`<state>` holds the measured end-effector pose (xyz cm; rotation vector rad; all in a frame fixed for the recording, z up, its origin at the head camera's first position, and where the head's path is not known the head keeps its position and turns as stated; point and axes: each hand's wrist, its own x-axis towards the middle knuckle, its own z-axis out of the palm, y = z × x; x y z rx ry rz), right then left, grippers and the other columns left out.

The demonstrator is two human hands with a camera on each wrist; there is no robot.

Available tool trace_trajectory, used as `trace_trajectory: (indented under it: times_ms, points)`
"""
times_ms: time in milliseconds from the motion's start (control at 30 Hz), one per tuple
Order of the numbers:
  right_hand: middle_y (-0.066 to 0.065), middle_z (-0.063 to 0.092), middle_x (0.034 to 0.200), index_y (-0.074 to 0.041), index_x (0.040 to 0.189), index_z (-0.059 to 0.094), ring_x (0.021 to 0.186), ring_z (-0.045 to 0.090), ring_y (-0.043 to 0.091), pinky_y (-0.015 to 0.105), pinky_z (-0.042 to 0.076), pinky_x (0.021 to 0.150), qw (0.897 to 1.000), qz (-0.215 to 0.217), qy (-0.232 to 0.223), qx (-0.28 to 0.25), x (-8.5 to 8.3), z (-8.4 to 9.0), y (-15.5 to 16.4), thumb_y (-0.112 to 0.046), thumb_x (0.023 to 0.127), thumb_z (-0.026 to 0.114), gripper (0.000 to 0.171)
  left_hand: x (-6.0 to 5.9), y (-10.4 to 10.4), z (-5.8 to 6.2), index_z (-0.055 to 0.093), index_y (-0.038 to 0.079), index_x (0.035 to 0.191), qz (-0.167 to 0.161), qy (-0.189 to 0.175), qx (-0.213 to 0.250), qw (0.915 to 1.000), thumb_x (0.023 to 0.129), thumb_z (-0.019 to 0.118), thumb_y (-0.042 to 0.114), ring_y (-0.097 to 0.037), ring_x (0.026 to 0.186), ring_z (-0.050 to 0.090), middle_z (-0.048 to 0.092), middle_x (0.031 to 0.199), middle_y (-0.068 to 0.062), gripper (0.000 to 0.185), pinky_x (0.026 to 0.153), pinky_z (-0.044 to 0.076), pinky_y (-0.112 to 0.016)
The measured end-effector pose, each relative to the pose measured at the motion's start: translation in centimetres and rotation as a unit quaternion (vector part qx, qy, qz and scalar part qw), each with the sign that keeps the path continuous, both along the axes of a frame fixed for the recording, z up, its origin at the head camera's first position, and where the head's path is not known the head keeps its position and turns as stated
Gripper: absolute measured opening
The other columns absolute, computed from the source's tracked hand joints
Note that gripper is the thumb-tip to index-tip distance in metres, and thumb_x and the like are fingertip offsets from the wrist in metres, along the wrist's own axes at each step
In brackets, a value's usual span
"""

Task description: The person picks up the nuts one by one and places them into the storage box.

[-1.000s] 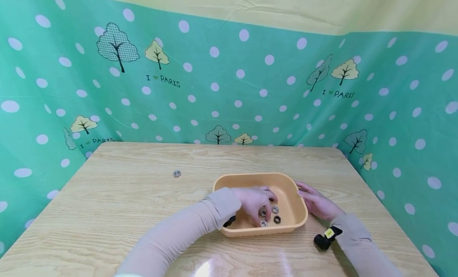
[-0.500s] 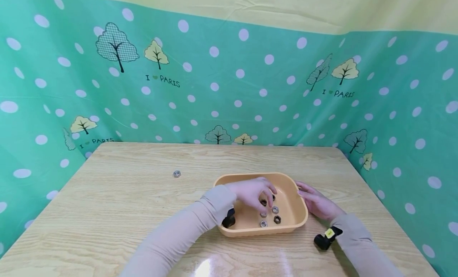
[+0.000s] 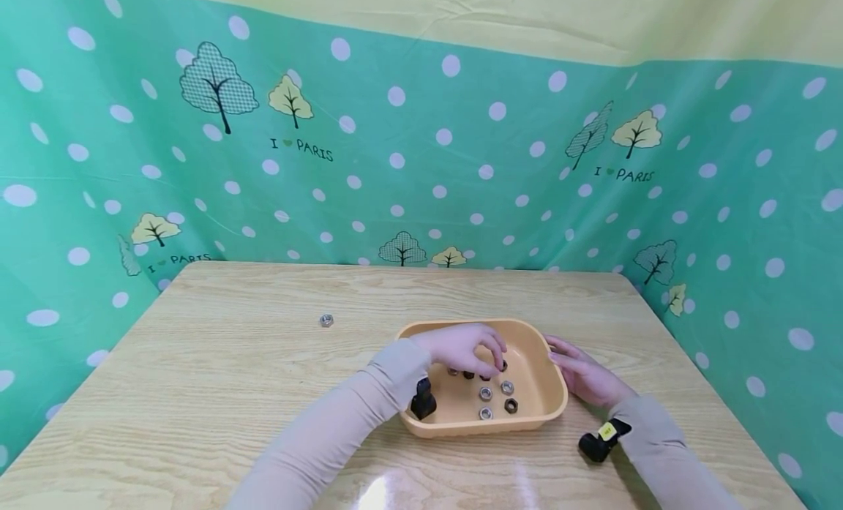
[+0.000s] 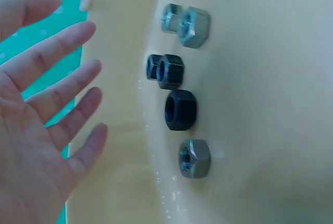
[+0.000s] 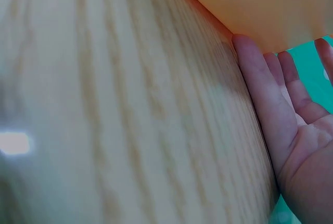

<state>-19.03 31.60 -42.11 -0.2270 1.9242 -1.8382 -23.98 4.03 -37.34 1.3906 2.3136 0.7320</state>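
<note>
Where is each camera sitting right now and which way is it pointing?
Head: above the table, looking forward and down at the orange tray; both sleeved arms show.
Left wrist: over the tray, at the nuts; left hand, fingers spread.
Right wrist: low at the table, on the tray's outer wall; right hand.
All share the tray.

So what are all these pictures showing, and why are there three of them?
A person wears three cameras: one on the head, one on each wrist. The head view shows a wooden table with an orange plastic tray holding loose metal nuts. The left hand hovers above them with open fingers, holding nothing. Its wrist camera shows the nuts up close, some silvery, some black. The right hand rests flat against the tray's outside edge; its wrist camera sees mostly table. One more nut lies alone on the table.
</note>
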Motion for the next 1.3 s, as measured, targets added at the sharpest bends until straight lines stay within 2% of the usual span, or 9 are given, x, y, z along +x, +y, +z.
trace_trajectory:
  times_ms: [133, 300, 567, 800, 1000, 1300]
  points:
    - [-0.009, 0.055, 0.125, 0.000, 0.149, 0.009, 0.106, 0.059, 0.003, 0.028, 0.049, 0.093, 1.000, -0.006, -0.002, 0.017, 0.0, -0.1, 0.0, -0.028, 0.101, 0.043, 0.065, -0.1, -0.2, 0.2, 0.071, 0.012, 0.102, -0.008, -0.029, 0.014, 0.9994, 0.087, 0.065, 0.021, -0.006, 0.113, 0.052, 0.062, 0.118, 0.001, 0.018, 0.102, 0.038, -0.019]
    - [-0.014, 0.059, 0.117, -0.003, 0.148, 0.016, 0.106, 0.060, 0.005, 0.028, 0.049, 0.092, 1.000, 0.000, 0.002, 0.002, -0.1, -0.3, 0.2, -0.026, 0.101, 0.041, 0.058, -0.1, -0.4, 0.7, 0.070, 0.010, 0.105, -0.008, -0.057, 0.018, 0.9982, 0.088, 0.064, 0.020, -0.006, 0.113, 0.052, 0.065, 0.113, 0.004, 0.020, 0.106, 0.037, -0.023]
    - [-0.015, 0.058, 0.117, -0.007, 0.148, 0.019, 0.107, 0.060, 0.004, 0.026, 0.049, 0.092, 1.000, 0.005, 0.004, -0.015, -0.1, -0.5, 0.3, -0.024, 0.101, 0.041, 0.055, -0.2, -0.9, 1.2, 0.069, 0.013, 0.108, 0.018, -0.056, 0.008, 0.9982, 0.087, 0.064, 0.024, -0.008, 0.116, 0.051, 0.063, 0.117, 0.005, 0.024, 0.106, 0.036, -0.026]
    - [-0.013, 0.056, 0.121, -0.002, 0.149, 0.013, 0.106, 0.059, 0.003, 0.026, 0.049, 0.092, 1.000, -0.008, 0.005, 0.010, -0.2, -0.5, 0.2, -0.026, 0.101, 0.042, 0.061, -0.2, -1.6, 2.2, 0.068, 0.021, 0.108, 0.028, -0.037, -0.004, 0.9989, 0.088, 0.063, 0.028, -0.012, 0.120, 0.050, 0.061, 0.121, 0.006, 0.021, 0.106, 0.037, -0.027]
    - [-0.007, 0.053, 0.130, -0.001, 0.149, 0.009, 0.107, 0.058, 0.002, 0.027, 0.048, 0.093, 1.000, -0.012, 0.007, 0.019, 0.0, -0.4, 0.1, -0.027, 0.101, 0.042, 0.065, 0.0, -2.2, 2.9, 0.067, 0.018, 0.111, 0.029, -0.043, -0.005, 0.9986, 0.089, 0.063, 0.028, -0.013, 0.122, 0.050, 0.061, 0.123, 0.004, 0.025, 0.107, 0.036, -0.029]
    - [-0.016, 0.056, 0.119, -0.005, 0.149, 0.017, 0.107, 0.058, 0.003, 0.026, 0.048, 0.093, 1.000, -0.006, 0.008, 0.004, -0.1, -0.3, 0.2, -0.027, 0.100, 0.043, 0.060, 0.1, -4.3, 3.9, 0.066, 0.013, 0.113, 0.042, -0.037, 0.032, 0.9979, 0.089, 0.062, 0.025, -0.017, 0.123, 0.050, 0.060, 0.125, -0.001, 0.026, 0.109, 0.036, -0.036]
